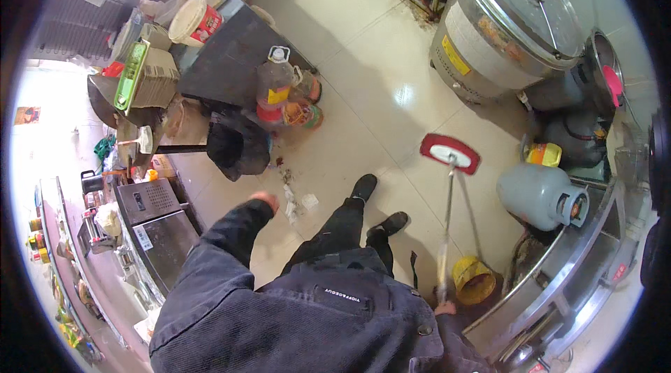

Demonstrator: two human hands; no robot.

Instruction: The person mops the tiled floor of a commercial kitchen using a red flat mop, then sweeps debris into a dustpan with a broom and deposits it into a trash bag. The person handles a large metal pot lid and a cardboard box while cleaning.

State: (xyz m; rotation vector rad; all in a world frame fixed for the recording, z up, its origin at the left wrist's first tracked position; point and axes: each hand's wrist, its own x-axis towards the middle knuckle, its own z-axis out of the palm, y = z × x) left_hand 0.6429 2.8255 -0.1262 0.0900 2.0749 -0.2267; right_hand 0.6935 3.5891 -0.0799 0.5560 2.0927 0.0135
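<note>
My right hand (445, 309) grips the handle of a flat mop (448, 226). Its red-edged head (450, 153) with a white plate rests on the tiled floor, ahead and to the right of my shoes. My left hand (266, 201) hangs at the end of a dark sleeve and is partly hidden, so its fingers are unclear. Near it in the picture, a line of white scraps and dark dirt (290, 203) lies on the floor. A black bin (238, 145) stands just beyond that litter.
Large plastic bottles (275, 79) and jars stand beside a dark cabinet (225, 58). On the right are a grey gas cylinder (532, 195), a yellow bucket (472, 278) and a big steel drum-shaped cooker (487, 48). A metal appliance (162, 242) lines the left side.
</note>
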